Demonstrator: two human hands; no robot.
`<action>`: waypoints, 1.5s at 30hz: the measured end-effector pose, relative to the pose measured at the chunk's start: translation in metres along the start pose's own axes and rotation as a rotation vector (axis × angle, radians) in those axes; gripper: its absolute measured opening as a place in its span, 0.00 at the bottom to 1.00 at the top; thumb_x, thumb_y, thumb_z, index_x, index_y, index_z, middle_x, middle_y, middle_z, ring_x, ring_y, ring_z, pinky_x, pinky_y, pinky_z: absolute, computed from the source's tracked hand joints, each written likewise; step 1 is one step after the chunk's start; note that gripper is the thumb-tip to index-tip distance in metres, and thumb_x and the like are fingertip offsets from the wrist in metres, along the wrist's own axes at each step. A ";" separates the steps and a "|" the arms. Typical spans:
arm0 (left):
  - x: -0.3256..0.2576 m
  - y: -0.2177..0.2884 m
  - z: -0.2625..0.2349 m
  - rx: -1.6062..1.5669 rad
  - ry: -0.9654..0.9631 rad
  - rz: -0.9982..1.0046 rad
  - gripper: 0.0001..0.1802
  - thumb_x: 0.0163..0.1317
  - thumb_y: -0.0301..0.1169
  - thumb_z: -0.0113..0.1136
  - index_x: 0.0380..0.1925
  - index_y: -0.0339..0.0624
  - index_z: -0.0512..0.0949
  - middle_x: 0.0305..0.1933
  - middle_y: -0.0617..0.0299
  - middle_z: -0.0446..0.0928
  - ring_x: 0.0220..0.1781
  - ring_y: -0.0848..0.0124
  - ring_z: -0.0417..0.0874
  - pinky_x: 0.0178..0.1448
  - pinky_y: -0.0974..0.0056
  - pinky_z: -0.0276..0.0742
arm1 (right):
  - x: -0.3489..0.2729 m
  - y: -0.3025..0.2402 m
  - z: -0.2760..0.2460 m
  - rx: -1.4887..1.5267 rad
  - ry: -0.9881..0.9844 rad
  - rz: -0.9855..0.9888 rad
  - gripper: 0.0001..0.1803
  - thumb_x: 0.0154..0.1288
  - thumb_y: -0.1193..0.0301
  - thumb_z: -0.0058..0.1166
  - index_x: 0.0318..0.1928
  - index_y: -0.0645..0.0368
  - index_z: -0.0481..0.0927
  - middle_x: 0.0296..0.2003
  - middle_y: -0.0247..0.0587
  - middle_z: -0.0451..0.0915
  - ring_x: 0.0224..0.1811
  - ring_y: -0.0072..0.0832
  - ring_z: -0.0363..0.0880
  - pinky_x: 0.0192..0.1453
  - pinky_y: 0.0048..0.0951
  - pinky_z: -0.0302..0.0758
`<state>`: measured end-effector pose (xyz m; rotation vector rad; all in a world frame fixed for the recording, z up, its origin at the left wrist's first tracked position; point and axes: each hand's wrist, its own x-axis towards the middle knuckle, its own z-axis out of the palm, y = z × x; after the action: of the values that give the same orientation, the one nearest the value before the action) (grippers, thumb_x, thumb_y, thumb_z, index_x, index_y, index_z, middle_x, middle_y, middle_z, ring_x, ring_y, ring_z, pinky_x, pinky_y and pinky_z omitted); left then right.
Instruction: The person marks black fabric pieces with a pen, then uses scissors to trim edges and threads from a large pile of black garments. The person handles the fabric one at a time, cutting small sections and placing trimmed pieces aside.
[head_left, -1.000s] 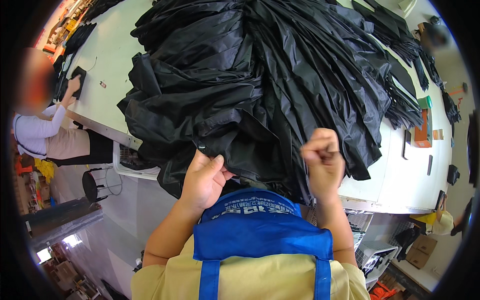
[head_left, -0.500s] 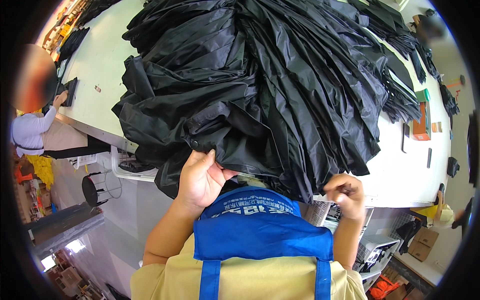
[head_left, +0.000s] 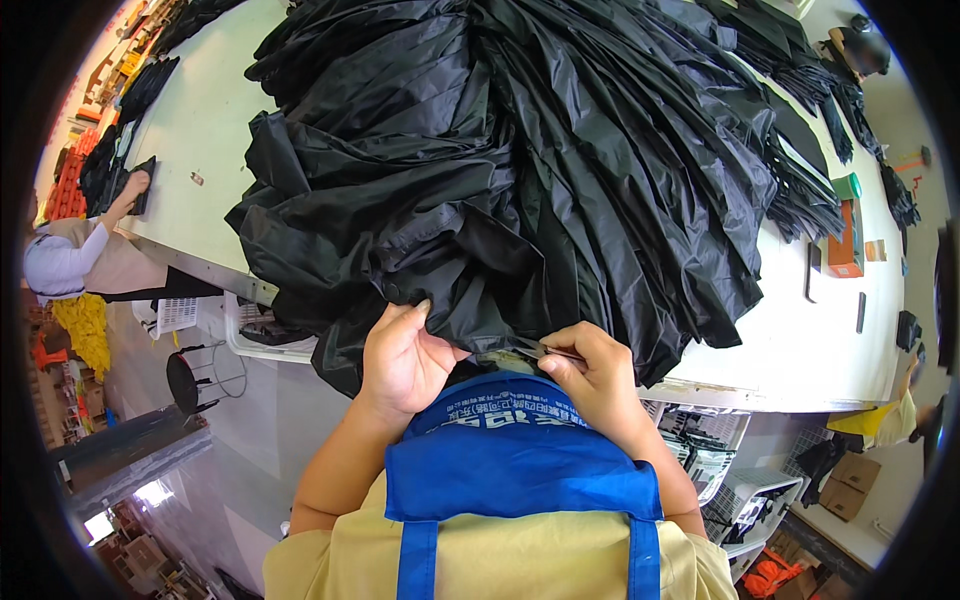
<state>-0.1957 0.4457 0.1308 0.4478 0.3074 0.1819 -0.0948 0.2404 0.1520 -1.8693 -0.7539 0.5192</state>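
A large heap of glossy black fabric pieces (head_left: 620,170) spreads over the table in front of me, pleated and overlapping. My left hand (head_left: 405,360) is closed on the near edge of one black piece, thumb on top, just below a round black snap button (head_left: 391,292). To the right, my right hand (head_left: 595,375) is closed around small metal thread snips (head_left: 530,346). Their thin blades point left and lie at the fabric's edge; whether they touch a thread is too small to tell. The fingertips under the left-hand fabric are hidden.
The white table (head_left: 190,130) curves around the heap. At the right lie an orange box (head_left: 848,240), a green roll (head_left: 848,187) and a dark phone-like object (head_left: 812,273). White baskets (head_left: 262,330) stand below the table edge. Another person (head_left: 75,255) works at the far left.
My right hand has moved left from the heap's right edge to the fabric edge beside my left hand, bringing the snips there. My left hand keeps its hold nearly unmoved.
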 end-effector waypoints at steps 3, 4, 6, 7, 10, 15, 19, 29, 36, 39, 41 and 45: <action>0.000 -0.001 0.005 0.000 0.004 0.000 0.20 0.69 0.27 0.36 0.59 0.32 0.64 0.58 0.46 0.74 0.56 0.52 0.78 0.57 0.46 0.77 | 0.002 0.001 0.006 0.092 0.018 0.033 0.11 0.59 0.71 0.63 0.38 0.65 0.78 0.31 0.42 0.78 0.30 0.26 0.80 0.35 0.24 0.77; 0.001 -0.002 0.002 0.014 -0.030 0.001 0.21 0.70 0.29 0.36 0.60 0.31 0.63 0.59 0.45 0.73 0.58 0.52 0.77 0.59 0.46 0.75 | 0.003 0.002 0.007 0.120 0.026 0.035 0.11 0.59 0.71 0.63 0.38 0.65 0.79 0.31 0.42 0.78 0.30 0.25 0.80 0.35 0.23 0.77; 0.001 -0.003 -0.002 0.021 -0.079 -0.003 0.22 0.71 0.30 0.37 0.60 0.29 0.63 0.59 0.45 0.72 0.59 0.52 0.76 0.60 0.46 0.74 | 0.004 0.001 0.010 0.091 0.046 -0.003 0.10 0.59 0.72 0.64 0.38 0.65 0.79 0.31 0.42 0.78 0.30 0.25 0.80 0.34 0.23 0.76; 0.001 -0.003 -0.003 0.014 -0.094 -0.006 0.22 0.71 0.30 0.37 0.60 0.29 0.63 0.59 0.45 0.72 0.59 0.52 0.76 0.60 0.45 0.73 | 0.004 0.001 0.011 0.076 0.055 -0.023 0.10 0.58 0.72 0.64 0.37 0.65 0.79 0.31 0.42 0.78 0.30 0.25 0.80 0.34 0.23 0.76; 0.000 -0.005 -0.008 0.004 -0.087 -0.026 0.22 0.71 0.30 0.37 0.60 0.29 0.63 0.59 0.44 0.72 0.60 0.52 0.76 0.61 0.45 0.73 | 0.006 0.001 0.013 0.032 0.089 -0.013 0.11 0.57 0.73 0.65 0.37 0.65 0.79 0.30 0.41 0.78 0.29 0.25 0.79 0.32 0.22 0.75; -0.001 -0.002 0.015 -0.002 -0.002 -0.039 0.20 0.69 0.27 0.37 0.59 0.31 0.64 0.57 0.45 0.73 0.58 0.52 0.77 0.59 0.46 0.75 | 0.005 0.007 0.012 -0.026 0.233 -0.303 0.17 0.47 0.70 0.71 0.35 0.64 0.79 0.29 0.41 0.79 0.27 0.28 0.79 0.29 0.25 0.75; -0.002 -0.002 0.018 0.001 -0.017 -0.041 0.21 0.70 0.27 0.36 0.61 0.32 0.62 0.59 0.45 0.71 0.60 0.51 0.75 0.62 0.44 0.72 | 0.015 0.003 0.011 -0.167 0.207 -0.502 0.19 0.43 0.69 0.73 0.34 0.63 0.79 0.27 0.41 0.79 0.25 0.34 0.78 0.28 0.29 0.75; -0.003 -0.006 0.014 0.001 -0.004 -0.051 0.21 0.71 0.28 0.36 0.63 0.36 0.59 0.61 0.47 0.69 0.61 0.51 0.74 0.63 0.42 0.71 | 0.018 0.005 0.020 -0.134 0.204 -0.473 0.18 0.43 0.69 0.72 0.33 0.63 0.79 0.26 0.41 0.79 0.25 0.34 0.78 0.29 0.30 0.75; -0.003 -0.005 0.011 -0.008 -0.020 -0.062 0.21 0.70 0.27 0.36 0.62 0.34 0.60 0.60 0.47 0.70 0.61 0.51 0.74 0.64 0.43 0.71 | 0.011 0.015 0.026 0.113 0.263 -0.306 0.15 0.46 0.72 0.72 0.32 0.64 0.79 0.28 0.41 0.79 0.25 0.27 0.77 0.27 0.23 0.73; -0.003 -0.005 0.010 -0.008 -0.018 -0.060 0.21 0.70 0.27 0.36 0.61 0.34 0.60 0.60 0.47 0.70 0.60 0.51 0.74 0.63 0.43 0.71 | 0.010 0.018 0.023 0.094 0.261 -0.318 0.15 0.47 0.72 0.72 0.32 0.64 0.79 0.29 0.41 0.80 0.25 0.24 0.76 0.26 0.21 0.72; -0.003 -0.005 0.010 -0.007 -0.021 -0.061 0.21 0.70 0.28 0.36 0.61 0.34 0.60 0.60 0.47 0.70 0.60 0.52 0.75 0.63 0.44 0.71 | 0.008 0.020 0.022 0.092 0.241 -0.289 0.17 0.46 0.70 0.72 0.34 0.64 0.79 0.30 0.40 0.79 0.26 0.23 0.76 0.28 0.21 0.72; -0.003 -0.005 0.011 0.005 -0.036 -0.073 0.21 0.70 0.27 0.37 0.62 0.35 0.60 0.60 0.47 0.70 0.59 0.53 0.75 0.62 0.45 0.73 | 0.010 -0.001 0.011 0.139 0.060 -0.178 0.23 0.44 0.66 0.74 0.39 0.63 0.79 0.30 0.37 0.75 0.29 0.20 0.74 0.31 0.20 0.72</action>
<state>-0.1946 0.4360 0.1387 0.4433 0.2883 0.1014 -0.0944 0.2548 0.1482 -1.6642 -0.8146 0.3910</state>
